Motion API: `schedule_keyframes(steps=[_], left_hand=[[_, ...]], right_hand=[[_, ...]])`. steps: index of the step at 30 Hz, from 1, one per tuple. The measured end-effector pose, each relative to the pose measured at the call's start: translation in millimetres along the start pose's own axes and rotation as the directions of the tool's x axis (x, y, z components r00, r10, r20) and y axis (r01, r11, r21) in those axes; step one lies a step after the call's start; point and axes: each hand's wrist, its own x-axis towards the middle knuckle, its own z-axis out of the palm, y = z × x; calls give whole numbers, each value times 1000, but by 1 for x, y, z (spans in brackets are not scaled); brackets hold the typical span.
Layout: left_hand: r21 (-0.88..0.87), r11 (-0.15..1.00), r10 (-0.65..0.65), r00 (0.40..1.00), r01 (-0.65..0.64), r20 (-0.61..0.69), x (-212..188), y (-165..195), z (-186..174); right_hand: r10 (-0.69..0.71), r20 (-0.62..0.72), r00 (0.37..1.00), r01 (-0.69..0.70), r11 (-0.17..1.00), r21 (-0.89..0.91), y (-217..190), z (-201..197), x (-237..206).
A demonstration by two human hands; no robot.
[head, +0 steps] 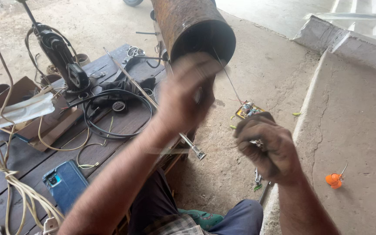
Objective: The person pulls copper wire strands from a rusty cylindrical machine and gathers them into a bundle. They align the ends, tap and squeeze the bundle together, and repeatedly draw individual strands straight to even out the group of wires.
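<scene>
My left hand (182,95) is raised in front of the mouth of a rusty steel pipe (188,24) and is blurred by motion; what it grips is unclear. My right hand (268,147) is clenched lower right, over the dirt floor, around a small shiny metal piece. A thin wire (228,77) runs from that fist up toward the pipe mouth. A long metal rod with a socket tip (196,151) slants across the bench and passes under my left hand. A small yellow circuit board (248,110) lies on the ground just beyond my right hand.
A dark wooden bench (109,135) on the left carries a coiled black cable (114,109), a black power tool (64,61), a phone in a blue case (66,182), cardboard and pale cords (9,178). A concrete step (353,122) with an orange object (334,179) rises on the right.
</scene>
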Motion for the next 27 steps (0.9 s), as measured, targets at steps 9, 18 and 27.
schedule_keyframes(steps=[9, 18, 27], left_hand=[[-282, 923, -252, 965, 261, 67, -14, 47, 8], [7, 986, -159, 955, 167, -249, -1, 8, -19], [238, 919, -215, 905, 315, -366, 65, -6, -43]], right_hand=[[-119, 1, 993, 114, 951, -288, -20, -25, 154], [147, 172, 974, 68, 534, -843, 61, 20, 232], [-100, 73, 992, 124, 806, -578, 45, 8, 241]])
